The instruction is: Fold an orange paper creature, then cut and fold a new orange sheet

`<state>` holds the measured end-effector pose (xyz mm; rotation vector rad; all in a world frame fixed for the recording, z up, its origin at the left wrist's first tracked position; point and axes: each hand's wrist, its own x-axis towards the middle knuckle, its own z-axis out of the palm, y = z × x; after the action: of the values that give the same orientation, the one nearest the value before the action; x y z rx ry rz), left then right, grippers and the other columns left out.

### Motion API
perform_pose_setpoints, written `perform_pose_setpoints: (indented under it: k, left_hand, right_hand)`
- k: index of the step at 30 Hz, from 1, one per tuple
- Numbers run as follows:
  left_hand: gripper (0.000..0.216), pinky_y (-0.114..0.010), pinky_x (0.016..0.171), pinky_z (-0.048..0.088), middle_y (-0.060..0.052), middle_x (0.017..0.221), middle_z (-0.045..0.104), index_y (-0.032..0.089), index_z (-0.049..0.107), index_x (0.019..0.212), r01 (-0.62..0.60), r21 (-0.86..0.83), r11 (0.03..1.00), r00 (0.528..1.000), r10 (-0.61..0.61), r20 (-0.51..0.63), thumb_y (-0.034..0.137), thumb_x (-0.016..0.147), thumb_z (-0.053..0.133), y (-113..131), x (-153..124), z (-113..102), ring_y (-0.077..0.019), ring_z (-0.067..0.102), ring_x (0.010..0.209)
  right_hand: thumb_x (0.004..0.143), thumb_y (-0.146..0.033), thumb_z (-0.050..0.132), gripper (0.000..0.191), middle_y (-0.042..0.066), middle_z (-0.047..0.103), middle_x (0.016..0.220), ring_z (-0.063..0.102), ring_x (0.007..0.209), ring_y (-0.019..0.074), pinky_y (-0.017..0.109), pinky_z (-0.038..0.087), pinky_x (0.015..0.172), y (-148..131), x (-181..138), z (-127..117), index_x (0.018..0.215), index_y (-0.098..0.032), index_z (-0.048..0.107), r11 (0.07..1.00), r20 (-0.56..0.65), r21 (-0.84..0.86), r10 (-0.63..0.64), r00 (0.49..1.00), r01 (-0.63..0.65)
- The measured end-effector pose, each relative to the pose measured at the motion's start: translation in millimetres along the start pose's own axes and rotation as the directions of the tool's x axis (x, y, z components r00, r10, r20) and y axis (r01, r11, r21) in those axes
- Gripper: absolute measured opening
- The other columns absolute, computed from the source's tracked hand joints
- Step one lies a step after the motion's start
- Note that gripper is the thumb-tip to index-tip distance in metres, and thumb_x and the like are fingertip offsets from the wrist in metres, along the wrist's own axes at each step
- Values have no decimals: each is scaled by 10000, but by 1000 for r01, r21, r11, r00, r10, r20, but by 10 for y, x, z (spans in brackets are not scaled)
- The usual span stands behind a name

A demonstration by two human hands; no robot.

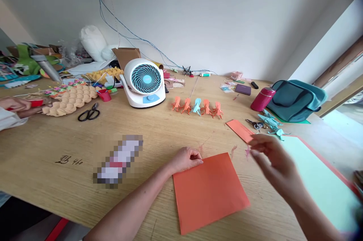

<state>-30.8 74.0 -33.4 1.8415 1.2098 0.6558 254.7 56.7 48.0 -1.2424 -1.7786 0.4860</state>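
A square sheet of orange paper [211, 193] lies on the wooden table in front of me. My left hand [187, 160] rests at its upper left edge, with thumb and fingers pinched on the paper. To the right, my right hand [272, 158] is raised above the table, thumb and forefinger apart, with nothing visible between them. Its fingertips overlap the near end of an orange paper strip [239, 129]; whether they touch it I cannot tell. Beyond the sheet stands a row of folded paper figures [196, 107], several orange and one light blue.
Pale green sheets [314, 180] lie at the right, near blue folded figures [270, 121], keys [256, 124], a pink bottle [262, 99] and a teal bag [297, 99]. A white fan [144, 82] and black scissors [89, 112] are left. Another person's hands [21, 105] work beside an egg tray [72, 99].
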Motion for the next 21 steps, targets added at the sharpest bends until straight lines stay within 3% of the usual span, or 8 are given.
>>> perform_pose_setpoints:
  k: [4,6,9,12,16,21]
  left_hand:
    - [168,-199,608,395,2,711,669,139,690,749,1,-6,1000,1000,-1,-10,266,807,597,-10,57,-43,-114,565,663]
    - [176,-196,607,395,3,710,664,136,689,755,-1,-4,1000,1000,1,-15,267,813,587,-11,96,-67,-113,562,670]
    - [183,-192,596,388,7,710,659,137,686,753,-6,6,1000,1000,6,-14,276,814,583,-10,136,-82,-112,558,673]
    - [170,-193,590,374,16,709,657,148,685,745,-14,28,1000,1000,14,-9,271,806,584,-6,137,-72,-106,551,662]
    - [138,-201,576,351,28,687,650,166,687,733,-24,63,998,999,23,23,264,784,604,3,125,-59,-100,536,629]
    - [171,-207,556,341,27,694,651,177,698,748,-30,83,996,998,26,55,320,797,619,29,182,-37,-98,524,607]
  right_hand:
    - [895,-526,540,470,127,597,1212,577,1090,269,393,521,838,254,3,360,1274,-249,509,991,279,28,120,953,-134]
    - [895,-532,534,485,104,620,1126,609,990,236,360,524,800,388,-21,514,1280,-241,488,977,346,86,153,926,-194]
    - [898,-534,527,423,38,620,872,598,771,185,299,497,666,501,-78,661,1181,-221,523,956,342,163,176,923,-243]
    - [892,-538,527,338,12,595,767,558,682,166,267,450,579,543,-140,749,953,-209,572,936,352,194,214,911,-294]
    - [880,-532,544,387,-31,489,616,440,555,118,231,350,482,606,-209,821,683,-205,477,926,353,169,265,897,-339]
    - [837,-603,560,440,-27,497,591,429,543,121,228,357,473,640,-243,834,654,-207,495,931,306,153,274,912,-331]
